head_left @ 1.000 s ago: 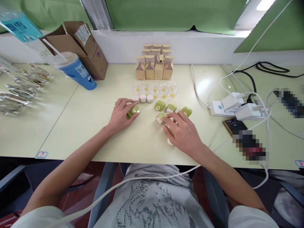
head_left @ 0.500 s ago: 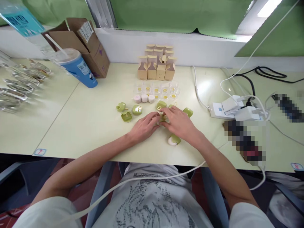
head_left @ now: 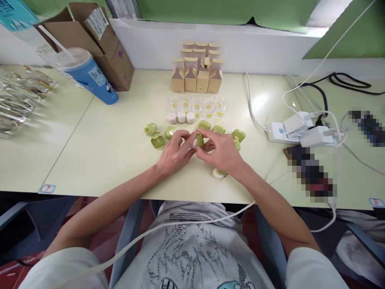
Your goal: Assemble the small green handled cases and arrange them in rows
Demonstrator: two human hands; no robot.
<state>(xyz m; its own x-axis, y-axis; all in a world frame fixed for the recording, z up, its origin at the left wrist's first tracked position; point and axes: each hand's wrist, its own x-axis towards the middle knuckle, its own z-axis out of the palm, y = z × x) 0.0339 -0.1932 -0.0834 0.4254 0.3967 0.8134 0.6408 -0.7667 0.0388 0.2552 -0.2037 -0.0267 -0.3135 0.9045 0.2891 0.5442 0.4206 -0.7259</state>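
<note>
My left hand (head_left: 174, 155) and my right hand (head_left: 223, 152) meet over the middle of the table, fingers bent. Between their fingertips they pinch a small white-and-green piece (head_left: 199, 140), partly hidden by the fingers. Close by the left hand lie an opened green shell (head_left: 158, 141), a green petal-shaped piece (head_left: 150, 129) and a rounded green piece (head_left: 170, 131). More green pieces (head_left: 238, 135) are scattered beyond the right hand. Nearer me, partly under the right hand, rests another white-and-green piece (head_left: 217, 173). Three pale round pieces (head_left: 181, 117) stand in a row beyond the hands.
Clear plastic containers with yellow marks (head_left: 197, 106) and small open cardboard boxes (head_left: 196, 80) stand at the back. Left are a blue cup (head_left: 93, 78), a large carton (head_left: 116, 64) and shiny clear objects (head_left: 15, 100). A power strip (head_left: 281, 133) with cables lies right.
My hands have come slightly left, and a white-and-green piece now shows between the fingertips. Green pieces beyond the right hand are more exposed. The whole view has shifted a little.
</note>
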